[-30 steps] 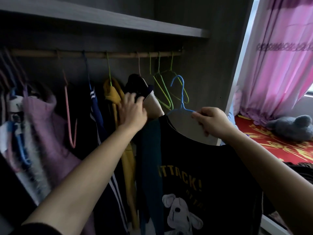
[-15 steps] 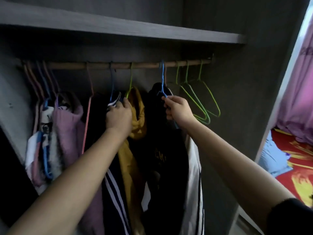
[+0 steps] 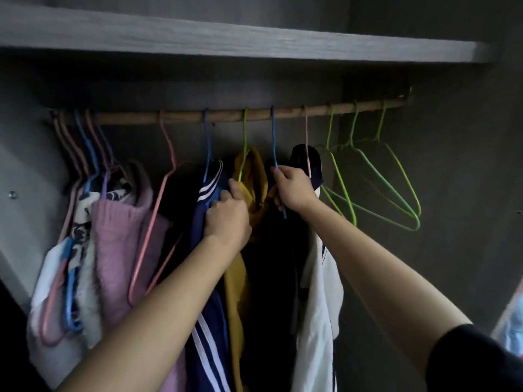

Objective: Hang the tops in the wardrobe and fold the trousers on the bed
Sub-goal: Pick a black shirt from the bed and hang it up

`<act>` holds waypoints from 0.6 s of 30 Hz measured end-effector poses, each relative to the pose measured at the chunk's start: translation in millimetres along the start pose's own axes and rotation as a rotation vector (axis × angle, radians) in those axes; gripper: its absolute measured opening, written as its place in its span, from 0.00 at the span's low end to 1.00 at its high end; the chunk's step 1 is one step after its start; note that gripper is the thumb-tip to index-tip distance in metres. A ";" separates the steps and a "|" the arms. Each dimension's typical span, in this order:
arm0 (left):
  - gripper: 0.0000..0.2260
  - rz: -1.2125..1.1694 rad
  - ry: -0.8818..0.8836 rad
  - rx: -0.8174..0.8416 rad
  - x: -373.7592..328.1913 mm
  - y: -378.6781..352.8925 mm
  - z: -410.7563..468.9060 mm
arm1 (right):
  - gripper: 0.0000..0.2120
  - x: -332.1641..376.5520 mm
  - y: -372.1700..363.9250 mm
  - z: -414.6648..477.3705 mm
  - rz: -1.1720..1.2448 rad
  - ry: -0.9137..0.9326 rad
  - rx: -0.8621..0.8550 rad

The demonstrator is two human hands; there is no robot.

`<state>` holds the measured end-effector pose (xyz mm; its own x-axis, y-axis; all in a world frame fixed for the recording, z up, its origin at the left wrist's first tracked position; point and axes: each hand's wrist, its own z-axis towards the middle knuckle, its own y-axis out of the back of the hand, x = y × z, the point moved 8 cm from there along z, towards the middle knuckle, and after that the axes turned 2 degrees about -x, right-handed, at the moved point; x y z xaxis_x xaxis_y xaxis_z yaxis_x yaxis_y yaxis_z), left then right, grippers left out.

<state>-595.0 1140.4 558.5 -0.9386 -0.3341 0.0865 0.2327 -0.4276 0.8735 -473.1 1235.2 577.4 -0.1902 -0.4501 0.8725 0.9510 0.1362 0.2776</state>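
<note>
Inside the dark wardrobe a wooden rail (image 3: 283,112) runs under a grey shelf (image 3: 226,38). A blue hanger (image 3: 274,142) hooks over the rail at the middle, carrying a black top (image 3: 271,264) that hangs in shadow. My right hand (image 3: 291,189) grips the blue hanger's neck just below the hook. My left hand (image 3: 226,213) grips the navy striped jacket (image 3: 208,278) at its shoulder and touches the mustard top (image 3: 254,176) beside it. Left of these hangs a pink knit top (image 3: 119,250). No trousers are in view.
Three bare green hangers (image 3: 376,182) dangle at the rail's right end. A white garment (image 3: 317,306) hangs under my right forearm, and a bare pink hanger (image 3: 158,222) left of the navy jacket. Several crowded garments fill the far left. The wardrobe's side wall (image 3: 452,193) is at right.
The black top on the blue hanger went from in front of the wardrobe onto the rail. My left hand shifted from the dark garment to the navy jacket. The view swung left.
</note>
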 end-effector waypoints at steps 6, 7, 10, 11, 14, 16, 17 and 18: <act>0.43 -0.064 -0.019 0.031 -3.6 1.1 -2.5 | 0.16 8.0 17.4 -19.5 -0.284 0.096 -0.021; 0.43 -0.092 -0.023 0.039 -3.0 2.7 -3.4 | 0.16 9.0 20.5 -24.1 -0.330 0.111 -0.024; 0.41 -0.241 -0.046 0.030 0.5 9.3 -7.0 | 0.17 9.1 34.8 -41.1 -0.465 0.125 -0.075; 0.39 -0.307 -0.057 0.021 1.9 11.9 -10.2 | 0.17 9.7 41.1 -49.2 -0.501 0.151 -0.122; 0.32 -0.465 -0.058 0.003 6.6 17.5 -30.4 | 0.14 12.5 62.5 -86.3 -0.519 0.284 -0.304; 0.29 -0.514 -0.062 -0.081 8.1 21.6 -51.4 | 0.14 8.1 73.7 -117.3 -0.525 0.327 -0.347; 0.28 -0.535 -0.072 -0.129 6.7 22.5 -63.3 | 0.15 2.4 77.0 -133.2 -0.546 0.336 -0.349; 0.27 -0.568 -0.084 -0.166 3.8 21.1 -75.7 | 0.15 -5.1 78.6 -149.5 -0.578 0.340 -0.344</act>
<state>-574.3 1066.6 541.0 -0.9431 0.0494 -0.3288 -0.2808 -0.6477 0.7082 -361.0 1116.3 534.7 -0.6497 -0.6213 0.4380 0.7554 -0.4628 0.4639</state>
